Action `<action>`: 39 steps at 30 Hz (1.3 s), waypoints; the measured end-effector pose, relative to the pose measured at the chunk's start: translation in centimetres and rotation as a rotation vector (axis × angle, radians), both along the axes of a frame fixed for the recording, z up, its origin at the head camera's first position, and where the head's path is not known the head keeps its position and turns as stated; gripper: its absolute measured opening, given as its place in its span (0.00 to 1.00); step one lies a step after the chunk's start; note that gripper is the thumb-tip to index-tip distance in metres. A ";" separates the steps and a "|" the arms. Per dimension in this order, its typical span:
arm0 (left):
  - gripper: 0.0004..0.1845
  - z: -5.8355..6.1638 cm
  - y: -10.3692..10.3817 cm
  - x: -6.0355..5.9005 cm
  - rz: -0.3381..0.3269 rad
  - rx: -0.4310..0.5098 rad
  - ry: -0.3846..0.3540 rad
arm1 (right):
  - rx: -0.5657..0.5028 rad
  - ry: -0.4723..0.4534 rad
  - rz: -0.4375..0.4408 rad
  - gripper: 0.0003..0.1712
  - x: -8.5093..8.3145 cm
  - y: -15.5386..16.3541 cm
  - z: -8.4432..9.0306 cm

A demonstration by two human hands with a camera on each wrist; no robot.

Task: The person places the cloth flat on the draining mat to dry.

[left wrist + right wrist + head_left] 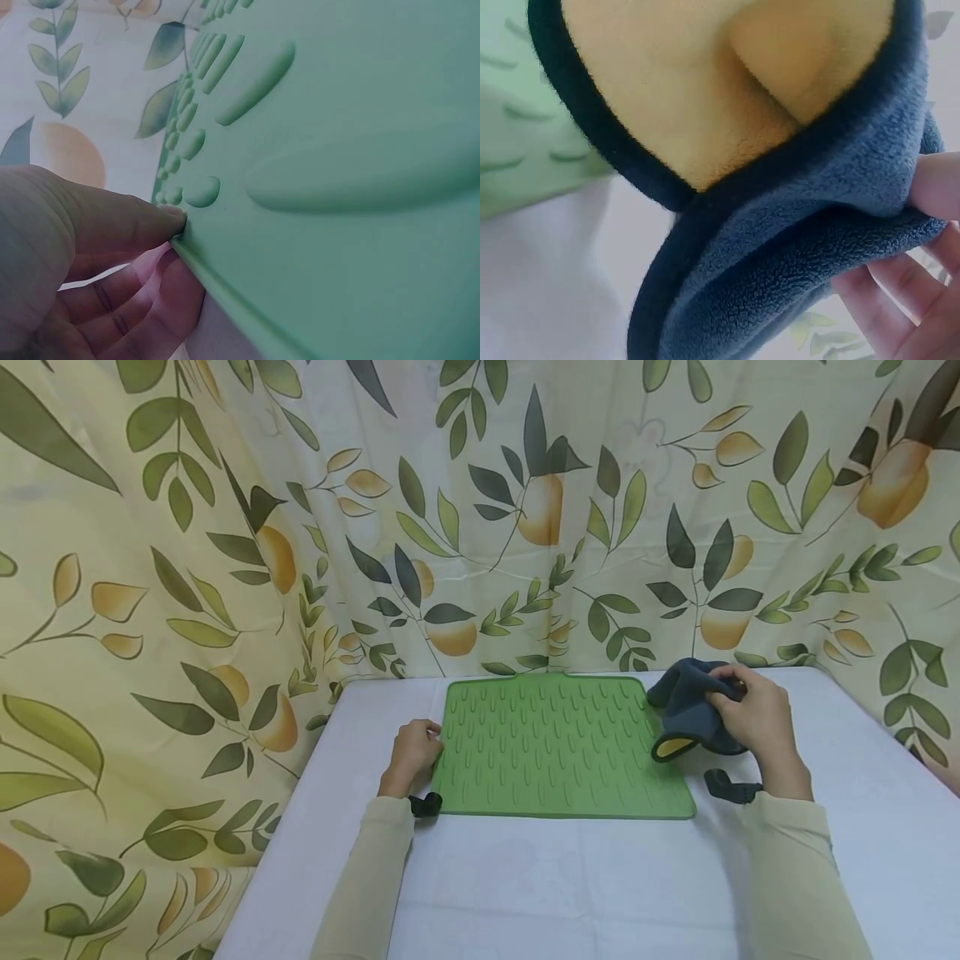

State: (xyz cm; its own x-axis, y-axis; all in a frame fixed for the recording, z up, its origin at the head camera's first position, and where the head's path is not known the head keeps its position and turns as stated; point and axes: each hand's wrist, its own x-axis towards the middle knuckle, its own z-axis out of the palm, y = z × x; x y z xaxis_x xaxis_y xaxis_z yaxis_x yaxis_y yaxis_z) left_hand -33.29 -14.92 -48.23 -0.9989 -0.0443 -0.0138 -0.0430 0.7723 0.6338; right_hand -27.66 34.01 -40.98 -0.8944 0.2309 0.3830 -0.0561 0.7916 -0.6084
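A green silicone mat [562, 752] with rows of raised oval ridges lies in the middle of the white table. My left hand [412, 752] pinches its left edge; in the left wrist view the thumb [161, 221] presses on top and the fingers [142, 307] curl beneath the rim. Over the mat's right edge hangs a cleaning cloth [690, 702], dark blue and fleecy outside, with a yellow inner side [652, 82] and a dark border. My right hand [757, 714] holds the bunched cloth between thumb and fingers, just right of the mat.
White cloth covers the table [525, 885], whose far edge meets a curtain [510, 527] printed with fruit and leaves. Dark straps [735, 787] sit at both wrists. A small tab [542, 675] sticks out from the mat's far edge.
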 end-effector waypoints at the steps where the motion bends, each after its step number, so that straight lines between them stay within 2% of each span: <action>1: 0.17 0.0 0.0 0.0 0.000 0.000 0.001 | -0.010 0.010 0.001 0.17 0.1 -0.2 0.2; 8: 0.17 -0.1 0.0 0.0 -0.004 -0.003 0.016 | -0.057 0.106 0.014 0.15 0.7 -1.5 1.6; 21: 0.17 -0.3 0.0 0.0 -0.004 -0.008 0.031 | -0.107 0.172 0.092 0.13 0.2 -5.0 2.0; 32: 0.18 -0.3 0.0 0.0 -0.013 -0.012 0.028 | -0.175 0.253 0.148 0.12 -0.8 -9.3 1.1; 39: 0.20 -0.1 -0.2 0.0 -0.035 -0.032 0.019 | -0.226 0.262 0.170 0.12 -1.2 -11.6 0.1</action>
State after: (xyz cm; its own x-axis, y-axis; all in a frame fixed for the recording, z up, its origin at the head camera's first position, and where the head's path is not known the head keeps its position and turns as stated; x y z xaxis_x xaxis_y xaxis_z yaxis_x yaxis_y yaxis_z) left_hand -33.34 -15.08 -48.37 -0.9999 -0.0099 0.0058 -0.0043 0.7929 0.6094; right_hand -28.86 22.40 -40.89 -0.8060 0.1929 0.5596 -0.3511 0.6052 -0.7145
